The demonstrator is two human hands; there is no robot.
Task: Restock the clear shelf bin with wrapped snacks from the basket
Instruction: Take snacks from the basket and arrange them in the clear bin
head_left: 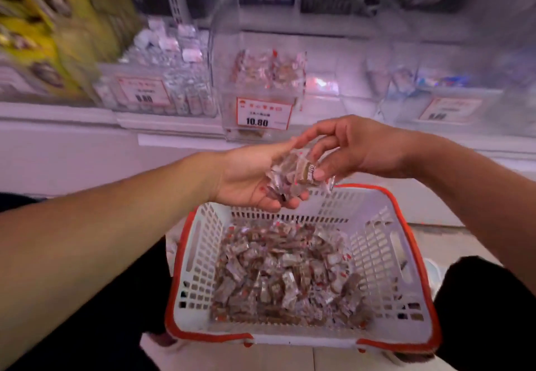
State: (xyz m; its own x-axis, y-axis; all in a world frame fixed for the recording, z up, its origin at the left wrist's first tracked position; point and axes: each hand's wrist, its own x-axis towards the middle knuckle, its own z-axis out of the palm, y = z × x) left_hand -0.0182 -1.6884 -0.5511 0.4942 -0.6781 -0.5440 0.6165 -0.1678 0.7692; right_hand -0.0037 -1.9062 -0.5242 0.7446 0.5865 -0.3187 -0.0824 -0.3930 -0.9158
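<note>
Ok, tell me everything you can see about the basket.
The basket is white plastic with slotted, perforated walls, a handle slot in each side wall and a red-orange rim. It sits low in front of the person, below both hands, in front of the shelf. A loose heap of small clear-wrapped brown snacks covers its floor, well below the rim. Neither hand touches it.

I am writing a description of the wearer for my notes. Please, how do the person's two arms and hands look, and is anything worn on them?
Both forearms are bare, with no sleeve in view. The left hand and right hand wear no gloves, rings, watch or bracelet that I can see. The right thumbnail looks pale and glossy, perhaps polished.
</note>
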